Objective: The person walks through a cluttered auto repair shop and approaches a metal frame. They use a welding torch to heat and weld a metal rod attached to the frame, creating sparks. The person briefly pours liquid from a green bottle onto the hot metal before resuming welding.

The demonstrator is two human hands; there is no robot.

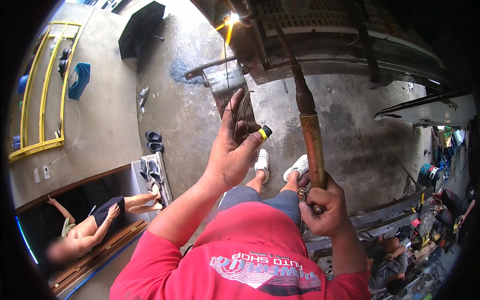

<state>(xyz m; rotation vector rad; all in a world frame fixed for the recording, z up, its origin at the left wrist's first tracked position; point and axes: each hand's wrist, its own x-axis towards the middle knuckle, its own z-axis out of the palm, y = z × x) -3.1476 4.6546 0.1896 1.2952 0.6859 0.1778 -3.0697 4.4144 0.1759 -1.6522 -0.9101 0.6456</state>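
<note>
My right hand (325, 207) is wrapped round the brass-coloured handle of a gas torch (311, 142), near its valve knobs. The torch's dark neck runs up toward a metal body, where a bright flame (231, 19) glows; the nozzle itself is hard to make out. In my left hand (227, 155) are a yellow lighter (264, 134) with a black top and a thin bent wire (226, 55). The wire's loose coils hang about my fingers, and one straight length reaches up to the flame. Just beyond those fingers is a grey metal cylinder (225, 79) on a bracket.
A dark, rusty vehicle body (345, 65) overhangs the top right. An open black umbrella (141, 29) lies at the upper left, with slippers (154, 141) along the wall. One person (95, 225) is in the left doorway; others are at the lower right among clutter (430, 215).
</note>
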